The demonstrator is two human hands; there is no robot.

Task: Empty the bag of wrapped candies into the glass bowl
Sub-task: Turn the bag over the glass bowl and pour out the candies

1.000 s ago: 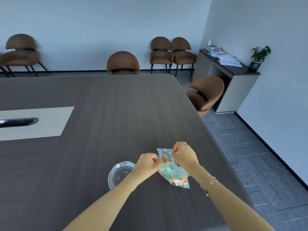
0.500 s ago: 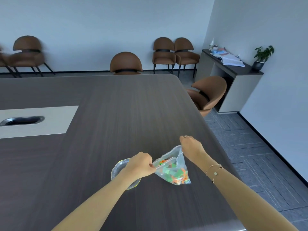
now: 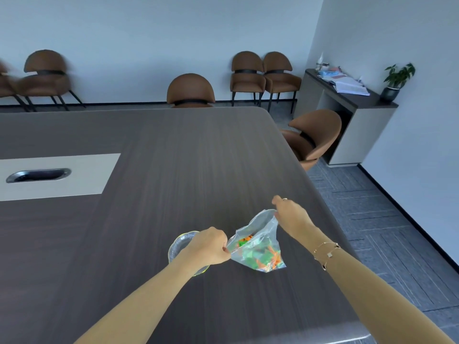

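Note:
A clear plastic bag [image 3: 258, 247] of green and orange wrapped candies hangs just above the dark table, its mouth pulled wide. My left hand [image 3: 210, 247] pinches the near left edge of the mouth. My right hand [image 3: 290, 216] pinches the far right edge, held higher. The candies sit low in the bag. The glass bowl [image 3: 177, 245] stands on the table to the left of the bag, mostly hidden behind my left hand and wrist; what shows of it looks empty.
The dark wooden table [image 3: 173, 170] stretches far ahead, with a pale inset panel and metal cable slot [image 3: 38, 175] at the left. Its right edge runs close to my right arm. Brown chairs [image 3: 315, 137] stand beside and beyond the table; a sideboard with a plant [image 3: 395, 80] stands against the right wall.
My hands have drawn apart, the right one rising and going right, the left one going left over the bowl. The bag's mouth went from closed to wide.

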